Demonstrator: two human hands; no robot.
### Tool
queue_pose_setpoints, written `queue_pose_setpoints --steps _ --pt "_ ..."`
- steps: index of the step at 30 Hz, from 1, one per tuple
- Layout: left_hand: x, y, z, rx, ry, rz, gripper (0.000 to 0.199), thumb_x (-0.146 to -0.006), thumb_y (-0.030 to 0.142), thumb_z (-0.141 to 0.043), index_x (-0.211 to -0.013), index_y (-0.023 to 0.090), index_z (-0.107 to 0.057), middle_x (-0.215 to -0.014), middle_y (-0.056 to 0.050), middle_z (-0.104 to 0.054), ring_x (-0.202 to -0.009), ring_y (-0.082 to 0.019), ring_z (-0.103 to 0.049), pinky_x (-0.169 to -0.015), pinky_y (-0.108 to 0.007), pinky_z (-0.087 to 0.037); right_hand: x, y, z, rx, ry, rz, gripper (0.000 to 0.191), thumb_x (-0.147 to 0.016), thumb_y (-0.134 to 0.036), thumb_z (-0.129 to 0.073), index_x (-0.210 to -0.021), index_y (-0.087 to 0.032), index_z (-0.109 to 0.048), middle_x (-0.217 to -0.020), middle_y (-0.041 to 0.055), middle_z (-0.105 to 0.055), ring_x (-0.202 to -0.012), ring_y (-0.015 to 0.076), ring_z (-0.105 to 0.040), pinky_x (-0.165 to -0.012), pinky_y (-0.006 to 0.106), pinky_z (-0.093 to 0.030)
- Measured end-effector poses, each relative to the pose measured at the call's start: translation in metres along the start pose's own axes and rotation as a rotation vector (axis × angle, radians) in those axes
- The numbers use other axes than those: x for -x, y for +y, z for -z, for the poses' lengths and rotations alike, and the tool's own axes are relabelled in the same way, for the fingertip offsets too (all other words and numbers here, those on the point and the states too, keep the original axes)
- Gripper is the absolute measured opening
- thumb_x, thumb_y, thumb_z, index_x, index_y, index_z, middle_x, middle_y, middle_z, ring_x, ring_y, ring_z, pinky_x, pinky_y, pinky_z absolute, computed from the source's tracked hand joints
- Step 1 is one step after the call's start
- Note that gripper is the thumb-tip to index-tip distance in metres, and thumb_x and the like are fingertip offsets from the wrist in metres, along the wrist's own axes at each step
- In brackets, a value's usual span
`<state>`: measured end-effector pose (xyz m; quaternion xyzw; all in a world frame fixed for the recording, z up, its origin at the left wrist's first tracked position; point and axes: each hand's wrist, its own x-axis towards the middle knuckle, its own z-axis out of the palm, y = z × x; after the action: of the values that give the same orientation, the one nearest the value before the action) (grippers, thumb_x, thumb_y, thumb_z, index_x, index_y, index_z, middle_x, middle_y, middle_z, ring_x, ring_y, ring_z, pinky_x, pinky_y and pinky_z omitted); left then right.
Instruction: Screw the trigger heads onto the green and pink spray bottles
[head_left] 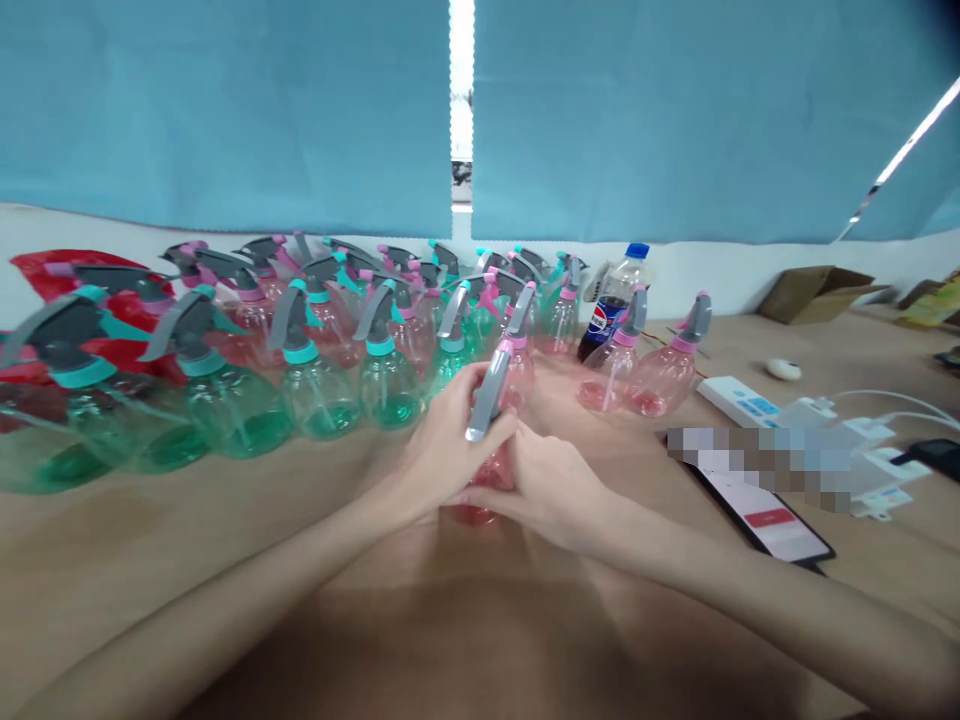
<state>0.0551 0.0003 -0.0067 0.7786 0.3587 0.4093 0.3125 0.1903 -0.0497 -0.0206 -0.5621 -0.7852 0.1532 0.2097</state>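
A clear pink spray bottle [495, 468] with a grey trigger head stands upright on the wooden table [300, 640], between both hands. My left hand [454, 435] wraps round its upper part, close beneath the grey lever. My right hand [551, 485] grips the body from the right, with fingers around the lower part. The hands touch at the bottle and hide much of it. Just behind is another pink spray bottle [519, 372]. A green spray bottle [390, 385] is close to my left hand.
Several green and pink spray bottles fill the back left, near red plastic [82, 262]. Two pink bottles [664, 378] and a cola bottle [611, 295] stand right of centre. A phone [780, 515], power strip [739, 400], white mouse [784, 370] and cardboard box [814, 293] lie right.
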Motion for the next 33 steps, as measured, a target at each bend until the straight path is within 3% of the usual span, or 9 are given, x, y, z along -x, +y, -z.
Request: queue_pose_setpoints --steps 6,9,11,14,17,20,25,33 --pt "0.015 -0.004 0.023 0.076 -0.008 -0.014 0.023 -0.076 0.010 -0.049 -0.096 0.019 -0.054 -0.072 0.005 -0.041 -0.062 -0.010 -0.040 -0.057 -0.025 -0.036 -0.003 -0.009 0.003 -0.093 -0.153 0.190 0.059 -0.084 -0.069 -0.050 -0.113 -0.017 -0.049 -0.108 0.0129 -0.065 -0.088 0.0307 -0.067 -0.069 0.043 -0.053" --pt "0.019 -0.004 0.029 0.139 -0.046 -0.015 0.021 -0.073 0.011 -0.050 -0.091 0.019 -0.056 -0.065 0.006 -0.036 -0.057 -0.010 -0.036 -0.053 -0.025 -0.034 0.002 0.002 0.005 -0.113 -0.238 0.227 0.060 -0.087 -0.067 -0.046 -0.119 -0.017 -0.050 -0.098 0.0104 -0.068 -0.081 0.0282 -0.068 -0.068 0.044 -0.054" --pt "0.020 -0.005 0.030 0.180 -0.067 -0.015 0.027 -0.072 0.012 -0.050 -0.097 0.019 -0.058 -0.064 0.006 -0.039 -0.057 -0.011 -0.039 -0.054 -0.026 -0.036 0.006 0.016 0.000 -0.127 -0.263 0.246 0.059 -0.090 -0.064 -0.045 -0.124 -0.017 -0.051 -0.102 0.0108 -0.069 -0.087 0.0274 -0.068 -0.076 0.044 -0.055" --pt "0.019 -0.006 0.030 0.157 -0.055 0.000 0.035 -0.070 0.012 -0.050 -0.103 0.019 -0.061 -0.067 0.004 -0.049 -0.057 -0.012 -0.043 -0.054 -0.027 -0.038 0.013 0.044 -0.015 -0.060 -0.187 0.276 0.065 -0.090 -0.061 -0.046 -0.136 -0.015 -0.047 -0.137 0.0179 -0.055 -0.124 0.0314 -0.053 -0.101 0.048 -0.045" --pt "0.019 -0.005 0.030 0.117 -0.021 0.012 0.038 -0.069 0.012 -0.051 -0.105 0.019 -0.064 -0.072 0.002 -0.057 -0.059 -0.013 -0.047 -0.056 -0.027 -0.040 0.018 0.071 -0.029 0.016 -0.161 0.270 0.066 -0.091 -0.060 -0.047 -0.137 -0.014 -0.049 -0.145 0.0192 -0.046 -0.134 0.0325 -0.043 -0.108 0.052 -0.038" --pt "0.019 -0.003 0.032 0.127 -0.048 0.025 0.033 -0.070 0.013 -0.050 -0.098 0.020 -0.065 -0.073 0.002 -0.060 -0.060 -0.014 -0.049 -0.059 -0.029 -0.041 0.022 0.087 -0.034 0.044 -0.099 0.278 0.065 -0.089 -0.060 -0.051 -0.138 -0.017 -0.050 -0.147 0.0165 -0.044 -0.137 0.0310 -0.040 -0.111 0.053 -0.034" --pt "0.018 0.000 0.033 0.105 -0.039 0.013 0.010 -0.067 0.016 -0.050 -0.075 0.020 -0.056 -0.061 0.004 -0.051 -0.055 -0.013 -0.044 -0.052 -0.028 -0.033 0.025 0.093 -0.035 0.013 -0.041 0.291 0.059 -0.089 -0.054 -0.055 -0.137 -0.020 -0.052 -0.147 0.0126 -0.046 -0.136 0.0289 -0.042 -0.112 0.053 -0.034" --pt "0.017 0.002 0.036 0.131 -0.109 0.028 0.014 -0.067 0.018 -0.049 -0.077 0.018 -0.058 -0.077 -0.001 -0.060 -0.058 -0.012 -0.046 -0.053 -0.028 -0.036 0.024 0.097 -0.036 0.005 -0.078 0.275 0.060 -0.090 -0.053 -0.055 -0.137 -0.017 -0.051 -0.148 0.0125 -0.044 -0.137 0.0276 -0.040 -0.113 0.051 -0.033"
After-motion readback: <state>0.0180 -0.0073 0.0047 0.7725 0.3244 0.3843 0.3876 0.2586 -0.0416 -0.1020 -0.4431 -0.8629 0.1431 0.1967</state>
